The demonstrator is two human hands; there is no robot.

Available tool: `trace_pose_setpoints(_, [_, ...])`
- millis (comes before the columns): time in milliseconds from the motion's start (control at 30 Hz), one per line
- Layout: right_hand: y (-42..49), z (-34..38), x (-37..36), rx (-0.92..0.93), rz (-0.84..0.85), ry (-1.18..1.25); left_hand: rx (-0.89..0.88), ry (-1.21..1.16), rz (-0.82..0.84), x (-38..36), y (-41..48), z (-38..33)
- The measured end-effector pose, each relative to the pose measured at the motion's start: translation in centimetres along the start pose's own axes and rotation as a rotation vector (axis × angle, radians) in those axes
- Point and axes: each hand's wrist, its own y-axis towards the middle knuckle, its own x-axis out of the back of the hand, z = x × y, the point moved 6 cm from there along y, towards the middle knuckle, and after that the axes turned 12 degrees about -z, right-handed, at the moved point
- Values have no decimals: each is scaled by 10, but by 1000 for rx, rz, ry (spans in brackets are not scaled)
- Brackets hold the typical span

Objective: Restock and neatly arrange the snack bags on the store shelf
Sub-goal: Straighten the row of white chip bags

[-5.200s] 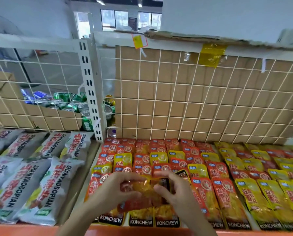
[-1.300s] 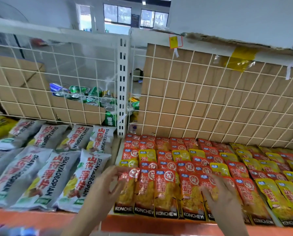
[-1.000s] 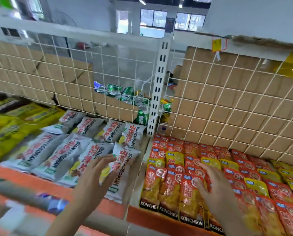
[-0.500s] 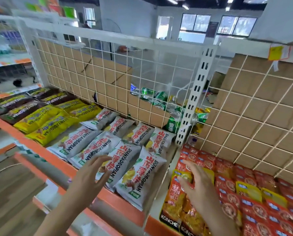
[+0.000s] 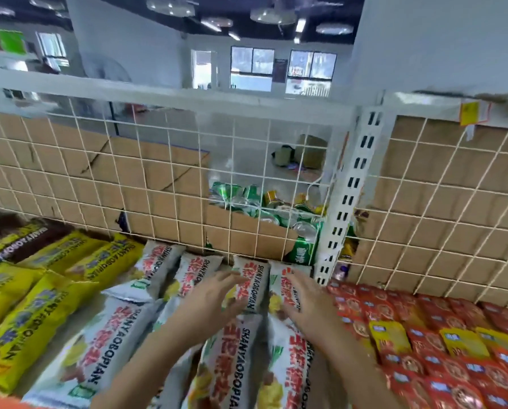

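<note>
Both hands are out over the white snack bags (image 5: 99,349) at my 12 o'clock, so I call this the tidying step, not the loading one. My left hand (image 5: 214,296) has its fingers straight and spread, tips on a back-row bag (image 5: 251,286). My right hand (image 5: 306,302) lies the same way on the neighbour bag (image 5: 286,286), just to 3 o'clock of it. Neither hand holds anything: both are flat and wide, touching rather than pinching.

The bags lie flat on the shelf (image 5: 78,317), two rows deep. Their long axis runs roughly along the 6-to-12 line, far ends toward the wire grid (image 5: 158,172), and the lettering runs down the length. The two under my fingers sit close to straight. The leaning bags (image 5: 158,270) toward 9 o'clock are skewed, far ends tipping toward 1.

Next, I reckon, I square this pair against each other and nudge them back to the grid. Then I work toward 9 o'clock and turn the skewed ones onto the same line. That calls for light, even pressure, since puffy bags may skid or ride up over one another. The yellow bags (image 5: 25,314) at 9 and the red packets (image 5: 424,335) at 3 are not in play.
</note>
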Motion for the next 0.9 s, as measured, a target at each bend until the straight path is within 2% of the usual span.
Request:
trace_pose_setpoints(100, [17,10,-10,-33,74,-129,-41,73,168,-32,25,7])
trace_pose_setpoints(200, [25,14,-17,-49,73,-153,-130,127,275,-58,42,9])
trace_pose_setpoints(300, [28,13,-29,-89,71,-150,-152,125,266,-67,53,14])
trace_pose_setpoints(567, [20,12,-34,-152,82,-197,-19,1,295,-81,57,27])
trace_pose_setpoints(900, [26,5,-39,-202,91,-246,38,10,353,-80,53,30])
